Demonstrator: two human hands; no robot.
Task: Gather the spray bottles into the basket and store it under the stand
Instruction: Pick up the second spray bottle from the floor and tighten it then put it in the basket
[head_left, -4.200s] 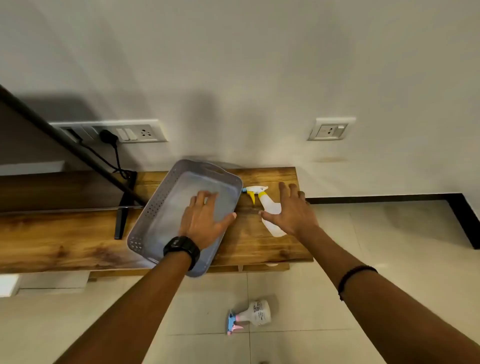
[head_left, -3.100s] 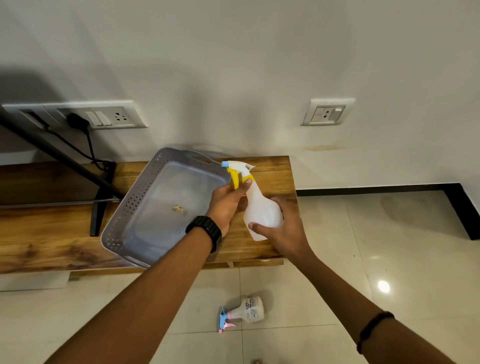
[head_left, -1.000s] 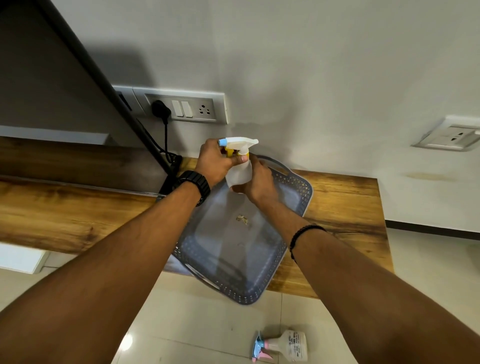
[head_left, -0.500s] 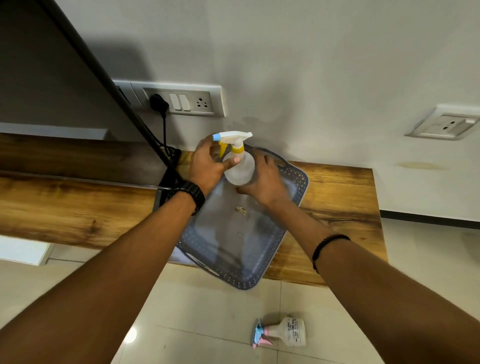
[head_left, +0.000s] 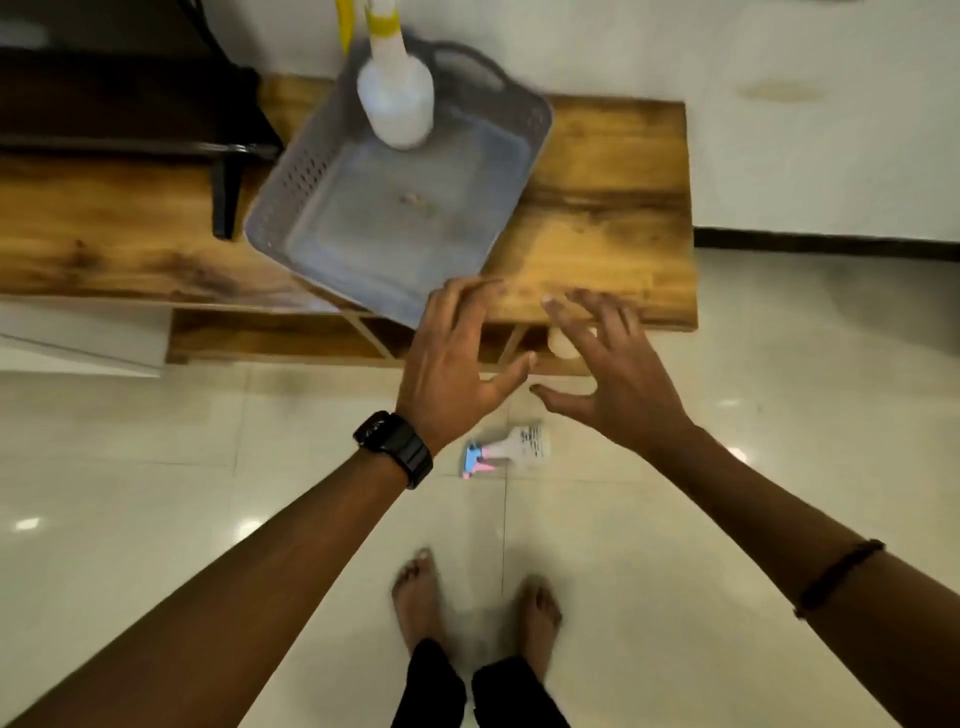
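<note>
A grey perforated basket (head_left: 291, 205) lies on the wooden stand (head_left: 613, 208), its near corner jutting over the front edge. A white spray bottle with a yellow collar (head_left: 397, 98) stands upright in the basket's far end; its head is cut off by the frame. A second spray bottle with a blue and pink trigger (head_left: 511, 449) lies on the tiled floor in front of the stand. My left hand (head_left: 454, 364) and my right hand (head_left: 610, 374) hover open, fingers spread, over the stand's front edge, above the floor bottle. Neither holds anything.
Under the stand's top runs a low shelf (head_left: 270, 338) with wooden braces; a pale round object (head_left: 563, 343) sits there behind my right fingers. A black metal frame (head_left: 228, 156) stands on the stand at left. My bare feet (head_left: 467, 597) are on the glossy floor.
Both hands let go of the yellow-collared bottle, now upright in the basket, and drew back toward me and down. My view tilted down to the floor and my feet.
</note>
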